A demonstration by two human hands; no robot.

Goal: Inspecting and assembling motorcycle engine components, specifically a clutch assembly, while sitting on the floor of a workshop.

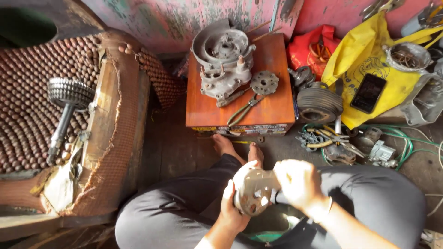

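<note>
Wooden box [272, 108] bearing engine casing [224, 62]

Two hands, left [232, 210] and right [297, 183], one metal housing [253, 191]; one engine casing [223, 57], one round plate [264, 82] and one pair of pliers [243, 109] on one wooden box [272, 55]; one geared shaft [66, 106]; one phone [368, 92]; two bags, yellow [364, 55] and red [310, 48].

A dark rectangular phone [368, 92], its screen black, lies on a yellow bag [355, 64] beside a red bag [310, 46]. Colourful stickers [240, 129] line the wooden stool's [272, 60] front edge.
</note>
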